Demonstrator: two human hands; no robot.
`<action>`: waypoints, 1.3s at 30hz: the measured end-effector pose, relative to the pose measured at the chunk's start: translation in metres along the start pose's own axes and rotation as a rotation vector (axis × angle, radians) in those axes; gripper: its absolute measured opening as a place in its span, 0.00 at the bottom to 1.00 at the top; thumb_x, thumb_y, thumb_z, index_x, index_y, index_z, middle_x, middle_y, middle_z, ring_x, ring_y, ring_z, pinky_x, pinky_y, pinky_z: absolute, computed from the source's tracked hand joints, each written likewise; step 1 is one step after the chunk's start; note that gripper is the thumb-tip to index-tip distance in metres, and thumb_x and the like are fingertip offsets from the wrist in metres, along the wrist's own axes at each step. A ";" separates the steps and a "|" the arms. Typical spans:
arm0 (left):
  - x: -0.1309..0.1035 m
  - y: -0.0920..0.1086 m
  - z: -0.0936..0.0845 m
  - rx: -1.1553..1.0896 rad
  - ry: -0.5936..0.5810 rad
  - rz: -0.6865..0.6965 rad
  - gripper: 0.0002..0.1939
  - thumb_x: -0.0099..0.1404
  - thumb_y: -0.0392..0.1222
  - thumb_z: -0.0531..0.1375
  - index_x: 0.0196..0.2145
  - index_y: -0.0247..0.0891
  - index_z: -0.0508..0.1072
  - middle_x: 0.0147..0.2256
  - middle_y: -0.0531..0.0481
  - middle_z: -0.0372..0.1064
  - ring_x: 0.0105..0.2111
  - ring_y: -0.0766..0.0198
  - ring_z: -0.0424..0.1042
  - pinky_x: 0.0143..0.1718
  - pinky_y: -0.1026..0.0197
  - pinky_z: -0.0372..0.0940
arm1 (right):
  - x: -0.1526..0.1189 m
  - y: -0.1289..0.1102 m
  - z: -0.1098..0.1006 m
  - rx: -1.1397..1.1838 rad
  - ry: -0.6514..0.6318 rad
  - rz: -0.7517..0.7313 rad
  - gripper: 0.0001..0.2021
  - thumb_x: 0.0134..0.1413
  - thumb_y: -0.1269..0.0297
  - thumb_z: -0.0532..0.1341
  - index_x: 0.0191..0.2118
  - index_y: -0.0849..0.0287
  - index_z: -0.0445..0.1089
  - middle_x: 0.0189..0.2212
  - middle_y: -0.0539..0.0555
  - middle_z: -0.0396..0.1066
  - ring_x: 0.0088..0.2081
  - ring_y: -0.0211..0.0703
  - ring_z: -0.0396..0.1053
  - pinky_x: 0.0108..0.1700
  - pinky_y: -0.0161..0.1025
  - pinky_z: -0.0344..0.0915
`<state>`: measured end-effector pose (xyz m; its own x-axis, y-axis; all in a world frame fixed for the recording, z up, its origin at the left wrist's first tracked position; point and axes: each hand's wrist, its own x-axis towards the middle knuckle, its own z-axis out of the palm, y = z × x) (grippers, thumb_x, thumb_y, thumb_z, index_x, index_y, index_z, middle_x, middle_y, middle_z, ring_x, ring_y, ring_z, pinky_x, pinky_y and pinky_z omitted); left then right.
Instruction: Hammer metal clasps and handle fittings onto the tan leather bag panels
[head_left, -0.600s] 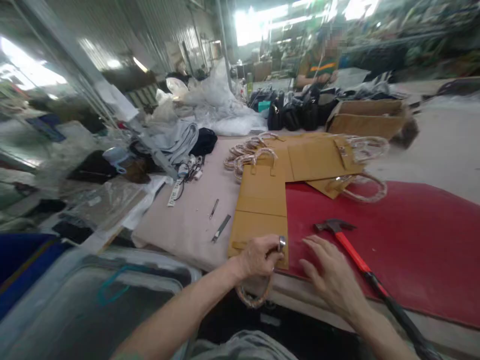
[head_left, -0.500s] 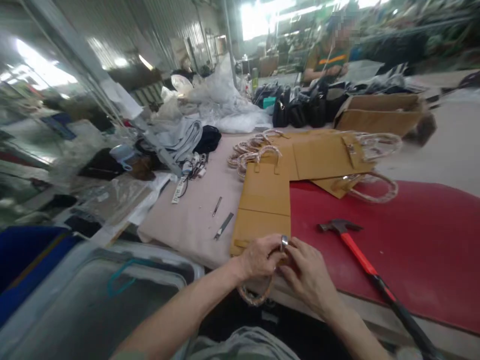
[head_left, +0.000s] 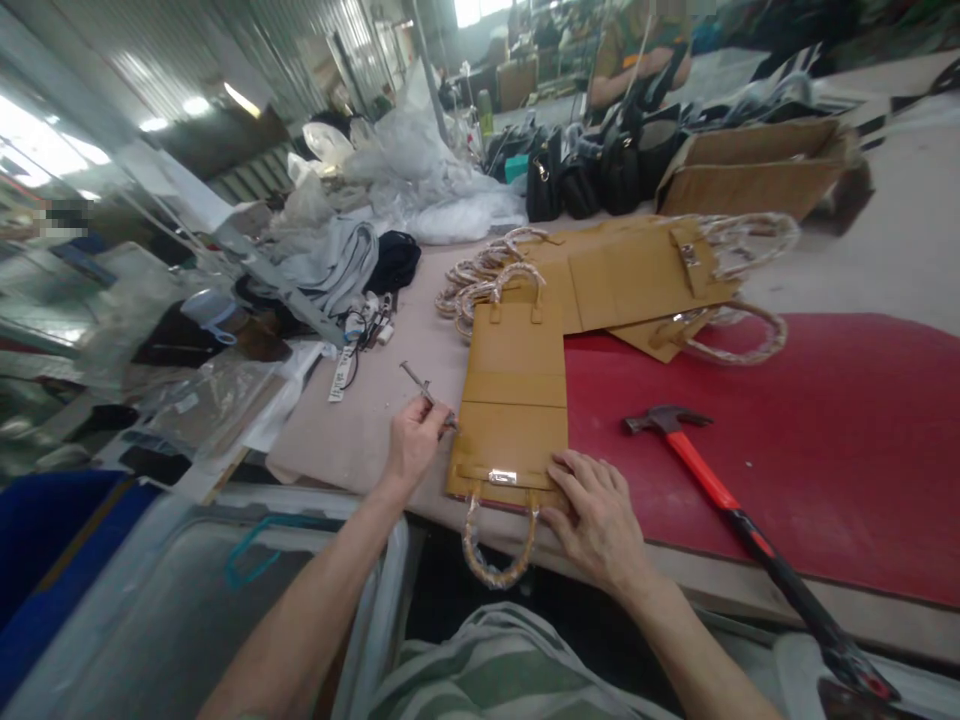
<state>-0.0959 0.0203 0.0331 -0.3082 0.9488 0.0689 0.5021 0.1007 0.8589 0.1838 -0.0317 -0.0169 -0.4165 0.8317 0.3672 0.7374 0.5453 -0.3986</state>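
At the near edge of the worktop (head_left: pixel 330 430), a tan bag (head_left: pixel 514 435) lies flat, long side running away from the wearer. Metal clasp (head_left: pixel 502 477) sits near its close end; near handle (head_left: pixel 496 580), wrapped in clear film, hangs past the worktop edge. Far handle (head_left: pixel 517 270) curves out at the opposite end.

Left hand (head_left: pixel 424 425): closed in a pinch on a thin metal tool (head_left: pixel 412 377), just left of the tan bag. Tool points up and to the left; whether a second piece is in the grip, cannot tell.
Right hand (head_left: pixel 566 485): unclenched, fingertips resting on the close right corner of the tan bag. Thumb near the edge; its contact is unclear.

Surroundings:
- Red sheet (head_left: pixel 840 440) alongside the tan bag, on the right. Hammer (head_left: pixel 701 470) rests on it, head away, handle running across the near edge.
- Stack of tan bags (head_left: pixel 637 275) beyond, film-wrapped handles at both sides.
- Cardboard box (head_left: pixel 750 185) and dark bags (head_left: pixel 544 185) behind the stack.
- Plastic bin (head_left: pixel 262 620) below left of the worktop.
- Another person (head_left: pixel 637 55) at the far side, partly cut off by the frame.
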 end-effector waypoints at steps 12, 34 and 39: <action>0.001 -0.072 -0.054 0.660 0.001 0.226 0.12 0.68 0.41 0.54 0.44 0.34 0.74 0.47 0.35 0.73 0.51 0.47 0.70 0.56 0.46 0.64 | 0.001 0.004 0.000 0.033 0.003 -0.014 0.20 0.60 0.58 0.64 0.55 0.59 0.68 0.59 0.63 0.67 0.59 0.60 0.62 0.60 0.58 0.56; -0.042 -0.011 -0.001 1.015 -0.599 1.026 0.08 0.64 0.26 0.53 0.39 0.32 0.69 0.37 0.39 0.66 0.36 0.49 0.64 0.32 0.52 0.62 | 0.019 -0.013 -0.005 0.109 -0.055 0.043 0.12 0.57 0.71 0.60 0.46 0.56 0.73 0.47 0.59 0.72 0.48 0.54 0.64 0.52 0.54 0.61; -0.036 -0.019 -0.001 0.974 -0.602 1.105 0.06 0.68 0.30 0.53 0.38 0.32 0.70 0.35 0.40 0.66 0.35 0.51 0.65 0.31 0.54 0.63 | 0.014 -0.009 0.001 0.161 0.016 -0.014 0.11 0.60 0.70 0.58 0.47 0.57 0.73 0.46 0.59 0.72 0.50 0.55 0.63 0.54 0.54 0.62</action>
<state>-0.0953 -0.0166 0.0144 0.7746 0.6324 0.0063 0.6276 -0.7675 -0.1303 0.1707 -0.0252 -0.0086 -0.4170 0.8227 0.3864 0.6365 0.5678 -0.5220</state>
